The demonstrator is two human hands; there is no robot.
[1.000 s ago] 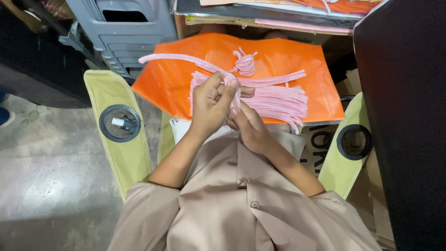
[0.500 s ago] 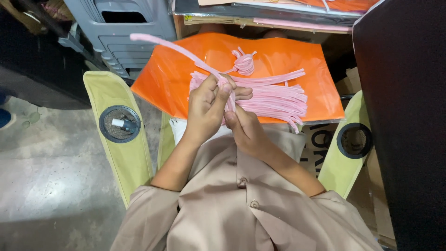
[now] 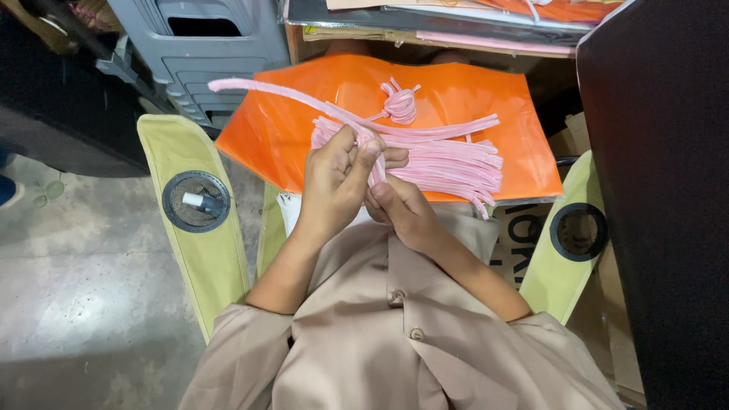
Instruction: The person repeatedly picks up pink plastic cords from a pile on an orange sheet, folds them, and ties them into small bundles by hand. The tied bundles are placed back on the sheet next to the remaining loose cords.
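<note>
Here, pink strip (image 3: pixel 288 94) — long axis up-left, pinched by left hand (image 3: pixel 334 178), right hand (image 3: pixel 402 209).

Glossy orange sheet (image 3: pixel 281 137) across the lap, loose bundle of pink strips (image 3: pixel 448 163) lying directly on it, a small knotted pink bow (image 3: pixel 401 105) (near the far edge).

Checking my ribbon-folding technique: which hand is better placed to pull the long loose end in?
Probably the left hand: its fingers already pinch the pink strip trailing up-left. The right hand sits lower, gripping the fold.
</note>
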